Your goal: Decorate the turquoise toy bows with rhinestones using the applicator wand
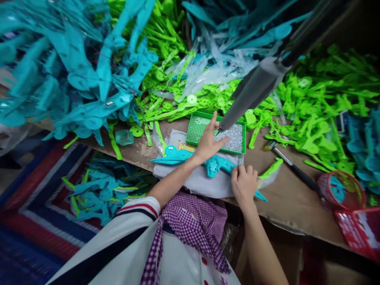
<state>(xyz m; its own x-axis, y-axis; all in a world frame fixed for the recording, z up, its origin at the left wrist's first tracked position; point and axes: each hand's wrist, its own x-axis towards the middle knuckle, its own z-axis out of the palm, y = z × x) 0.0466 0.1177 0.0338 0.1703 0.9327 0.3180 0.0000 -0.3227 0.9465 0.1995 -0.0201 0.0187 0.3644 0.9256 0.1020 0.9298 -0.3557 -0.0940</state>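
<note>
My left hand [207, 141] is over a green tray [243, 147], fingers apart, close to the tip of a grey hanging screwdriver [252, 93]. Small silvery screws [236, 138] fill the tray's right part. My right hand [246, 184] has its fingers curled round the right end of a turquoise plastic part [213, 165]. This part lies across a grey cloth [213, 186], partly behind my left forearm. A lime-green piece [271, 168] sticks out beyond my right hand, and I cannot tell whether it is joined to the turquoise part.
Heaped turquoise parts [80, 67] stand at the left, lime-green parts [305, 114] along the back and right. A hammer [292, 164] lies to the right, near a red-rimmed tub [341, 190] and a red box [360, 225]. More parts [101, 190] are piled below the table's left edge.
</note>
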